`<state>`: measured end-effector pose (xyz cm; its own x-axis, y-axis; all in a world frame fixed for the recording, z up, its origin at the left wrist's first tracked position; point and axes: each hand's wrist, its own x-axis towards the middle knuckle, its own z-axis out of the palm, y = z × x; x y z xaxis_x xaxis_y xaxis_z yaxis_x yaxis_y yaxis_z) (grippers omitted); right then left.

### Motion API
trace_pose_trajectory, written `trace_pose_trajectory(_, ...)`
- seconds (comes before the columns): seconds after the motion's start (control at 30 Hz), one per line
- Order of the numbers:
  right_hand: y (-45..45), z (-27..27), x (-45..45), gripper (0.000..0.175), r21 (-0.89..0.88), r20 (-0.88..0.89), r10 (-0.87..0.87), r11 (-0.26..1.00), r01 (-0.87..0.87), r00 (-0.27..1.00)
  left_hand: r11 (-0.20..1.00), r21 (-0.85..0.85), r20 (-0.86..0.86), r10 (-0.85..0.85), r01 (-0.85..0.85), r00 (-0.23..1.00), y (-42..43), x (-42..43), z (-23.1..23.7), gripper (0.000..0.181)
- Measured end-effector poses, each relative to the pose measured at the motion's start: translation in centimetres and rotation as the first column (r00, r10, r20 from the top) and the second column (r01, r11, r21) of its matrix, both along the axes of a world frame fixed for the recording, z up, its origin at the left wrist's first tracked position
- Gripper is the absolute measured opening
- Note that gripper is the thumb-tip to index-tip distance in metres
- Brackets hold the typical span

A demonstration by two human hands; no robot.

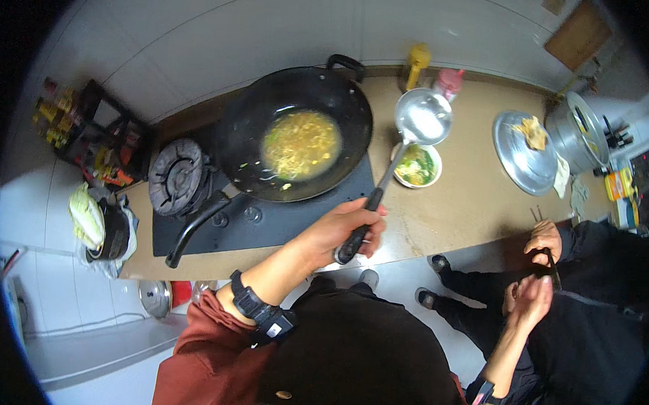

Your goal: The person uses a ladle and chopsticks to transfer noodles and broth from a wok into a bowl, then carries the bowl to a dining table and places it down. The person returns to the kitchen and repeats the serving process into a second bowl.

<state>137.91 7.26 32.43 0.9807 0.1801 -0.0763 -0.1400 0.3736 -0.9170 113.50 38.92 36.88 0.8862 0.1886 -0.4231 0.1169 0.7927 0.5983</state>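
My left hand (pixel 356 229) is closed around the black grip of a metal ladle (pixel 423 117). The ladle's head hangs over the counter, just above a small white bowl (pixel 438 172) of yellow-and-green food. To the left, a black wok (pixel 240 126) sits on the hob and holds brothy soup (pixel 302 145) with yellow and green bits. At the right, my right hand (pixel 531 301) is beside a co-worker's hand (pixel 545 239), from which thin sticks, perhaps chopsticks, protrude. A dark object (pixel 552 266) lies between these two hands; whether mine grips it, I cannot tell.
A bare gas burner (pixel 177 177) and the wok's long handle (pixel 196 229) are at left. Behind the bowl stand a yellow bottle (pixel 417 64) and a pink-lidded jar (pixel 449 82). A metal lid (pixel 517 157) lies by a large pot (pixel 578 133). The co-worker in dark clothes (pixel 592 337) stands close at right.
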Motion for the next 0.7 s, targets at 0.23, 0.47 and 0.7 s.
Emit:
trace_pose_trajectory(0.23,18.0,4.5,-10.9,0.038,0.061,-0.27,0.876,0.43,-0.901,0.4,0.999,-0.027,0.275,0.029,-0.023,0.961,0.4,0.0,-0.9,0.029)
trace_pose_trajectory(0.47,26.0,7.0,-14.9,0.024,-0.229,-0.307,0.875,0.315,-0.921,0.375,0.757,0.623,0.275,0.021,-0.195,0.961,2.6,-1.0,-4.3,0.047)
trace_pose_trajectory(0.7,32.0,7.7,-9.8,0.022,-0.92,-0.087,0.964,0.018,-0.392,0.25,0.886,0.464,0.037,-0.008,-0.01,0.999,5.1,-12.1,-6.2,0.041)
